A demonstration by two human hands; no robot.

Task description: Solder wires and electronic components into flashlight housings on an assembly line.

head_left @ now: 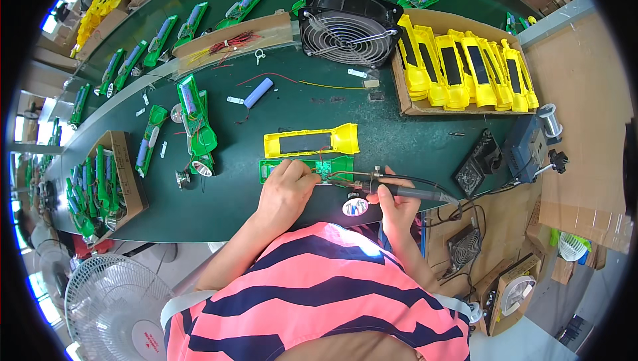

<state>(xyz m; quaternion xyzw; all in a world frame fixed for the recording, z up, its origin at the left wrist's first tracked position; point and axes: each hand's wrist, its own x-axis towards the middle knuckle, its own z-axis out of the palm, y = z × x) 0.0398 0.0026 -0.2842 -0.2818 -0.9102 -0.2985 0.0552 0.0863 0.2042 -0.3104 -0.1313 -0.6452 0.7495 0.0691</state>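
In front of me lies a green plastic housing half with a small green circuit board and thin wires in it. My left hand rests over its left part, fingers pinched close to the board; what they hold is hidden. My right hand grips a soldering iron, its tip pointing left at the board's edge. A round shiny reflector sits just below the iron. Directly beyond the green half is a yellow housing half with a black panel.
A carton of yellow housings stands at the back right, beside a black fan. The soldering station and a solder spool are at right. Green housings fill a left carton. A blue battery cell and loose wires lie mid-table.
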